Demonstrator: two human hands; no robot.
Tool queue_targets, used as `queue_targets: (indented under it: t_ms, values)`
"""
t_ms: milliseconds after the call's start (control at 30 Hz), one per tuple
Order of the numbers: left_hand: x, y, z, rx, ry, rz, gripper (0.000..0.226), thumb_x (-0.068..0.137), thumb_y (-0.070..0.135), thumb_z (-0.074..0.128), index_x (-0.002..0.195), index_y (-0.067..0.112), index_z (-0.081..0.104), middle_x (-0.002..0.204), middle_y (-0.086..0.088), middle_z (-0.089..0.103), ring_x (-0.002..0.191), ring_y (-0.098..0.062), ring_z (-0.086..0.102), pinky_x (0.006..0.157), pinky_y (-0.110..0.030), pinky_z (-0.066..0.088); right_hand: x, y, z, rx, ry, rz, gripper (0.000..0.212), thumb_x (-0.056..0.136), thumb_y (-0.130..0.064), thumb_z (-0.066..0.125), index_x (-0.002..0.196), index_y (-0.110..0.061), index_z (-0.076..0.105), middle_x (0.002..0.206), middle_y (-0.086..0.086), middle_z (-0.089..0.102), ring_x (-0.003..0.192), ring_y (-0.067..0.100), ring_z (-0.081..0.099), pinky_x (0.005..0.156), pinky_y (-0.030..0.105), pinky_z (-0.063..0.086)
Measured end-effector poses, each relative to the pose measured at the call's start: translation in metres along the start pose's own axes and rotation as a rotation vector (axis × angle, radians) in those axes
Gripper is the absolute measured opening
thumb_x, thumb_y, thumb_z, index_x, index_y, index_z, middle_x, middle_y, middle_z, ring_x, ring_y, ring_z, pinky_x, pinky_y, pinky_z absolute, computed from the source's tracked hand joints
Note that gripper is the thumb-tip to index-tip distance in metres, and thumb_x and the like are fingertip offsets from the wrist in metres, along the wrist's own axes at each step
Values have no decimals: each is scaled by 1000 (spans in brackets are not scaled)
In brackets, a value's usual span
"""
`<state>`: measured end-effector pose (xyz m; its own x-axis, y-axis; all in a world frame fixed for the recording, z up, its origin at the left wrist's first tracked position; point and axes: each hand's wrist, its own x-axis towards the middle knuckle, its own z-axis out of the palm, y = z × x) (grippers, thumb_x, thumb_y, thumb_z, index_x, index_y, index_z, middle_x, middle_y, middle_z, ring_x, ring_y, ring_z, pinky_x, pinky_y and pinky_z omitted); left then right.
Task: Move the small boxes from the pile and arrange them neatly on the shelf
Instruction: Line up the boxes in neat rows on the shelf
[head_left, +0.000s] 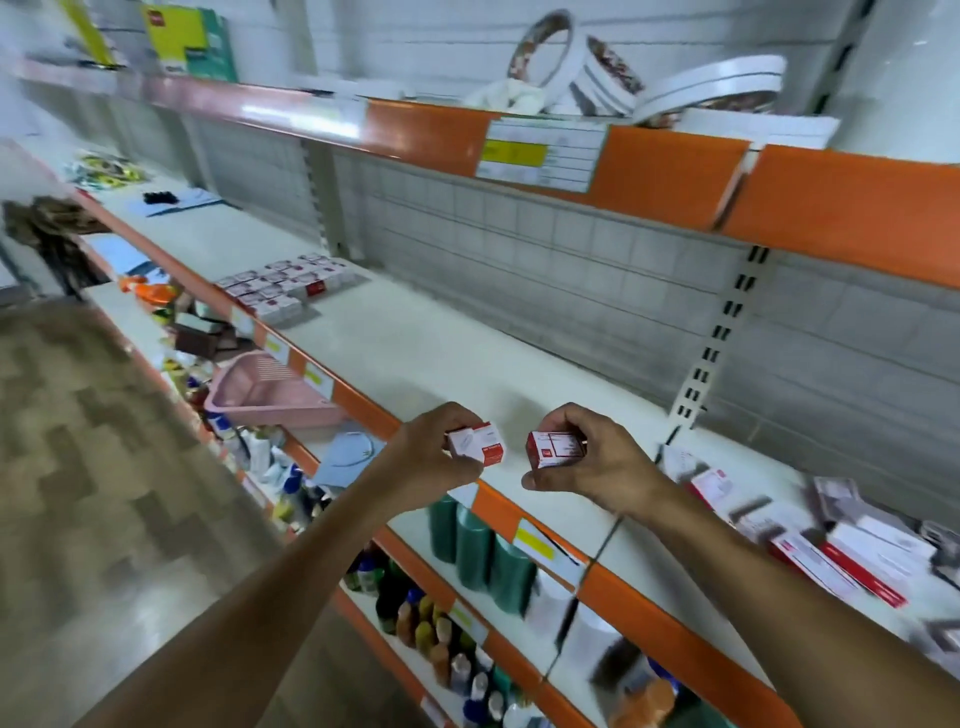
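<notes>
Both hands raised over the front edge of the middle shelf (441, 358), apart from each other with a gap between; left hand (441, 457) pinches small red-and-white boxes (475, 441), seemingly two held side by side, thumb beneath and fingers curled over the top; right hand (587, 457) grips another small box (553, 449), red end facing the camera, fingers curled over its far side.

Arranged boxes (283, 286) sit in tidy rows farther left on the same shelf, near its front lip; white shelf surface lies bare between them and the hands. The pile (831, 545) lies to the right on that shelf, jumbled red-and-white cartons at mixed angles, blurred; exact count cannot be told.

Around: orange price strip (675, 649) runs along the shelf front with yellow and white labels; slotted upright (717, 338) against the grid back panel, just behind and right of the hands; upper shelf carries round white tins (711, 88) tilted against each other, and green and yellow packets (187, 41) at far left. Below the shelf: pink basket (270, 389), dark green canisters (483, 545) directly under the hands, small bottles (431, 634) in rows lower down. Patterned floor (78, 441) at left.
</notes>
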<state>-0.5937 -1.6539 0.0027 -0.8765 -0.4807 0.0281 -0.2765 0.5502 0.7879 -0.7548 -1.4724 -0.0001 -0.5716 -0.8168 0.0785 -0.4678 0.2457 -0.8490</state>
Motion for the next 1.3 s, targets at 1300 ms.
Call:
queue_targets:
  t_ms: [1300]
  values:
    - [186, -248, -319, 138, 6, -60, 50, 77, 22, 70, 124, 33, 58, 117, 6, 63, 97, -13, 63, 85, -42, 56, 374, -117, 265, -154, 69, -72, 48, 62, -33, 91, 100, -32, 63, 97, -12, 64, 87, -1, 59, 71, 11, 45]
